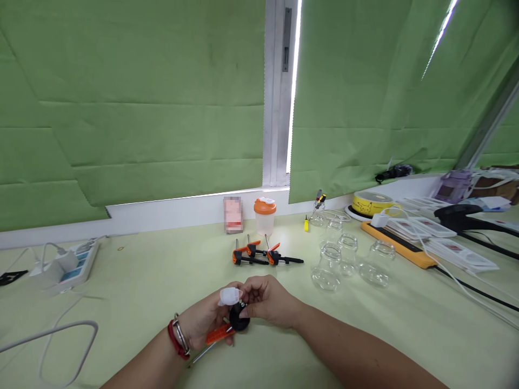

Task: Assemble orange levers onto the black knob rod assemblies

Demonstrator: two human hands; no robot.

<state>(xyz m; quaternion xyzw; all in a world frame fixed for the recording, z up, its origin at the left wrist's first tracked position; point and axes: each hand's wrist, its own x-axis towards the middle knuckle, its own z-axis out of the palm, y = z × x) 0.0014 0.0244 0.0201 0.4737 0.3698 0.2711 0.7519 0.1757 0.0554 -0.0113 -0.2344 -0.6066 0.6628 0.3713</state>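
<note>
My left hand point(208, 319) is closed around an orange-and-black piece point(219, 334) with a lever-like orange part. A thin metal rod point(203, 354) sticks out of it toward the lower left. A small translucent white part point(229, 295) sits above the black round end, by the left fingers; how it is held is partly hidden. My right hand point(270, 300) pinches at the round black end with thumb and fingers. Just beyond my hands lie several similar orange-and-black pieces point(273, 255) with metal rods pointing up.
Several clear glass jars point(326, 267) stand to the right. Behind are an orange-lidded cup point(265, 215), a pinkish box point(233, 214) and a yellow object point(306, 223). An orange power strip point(397, 244) with cables lies at right, a white one point(79, 265) at left.
</note>
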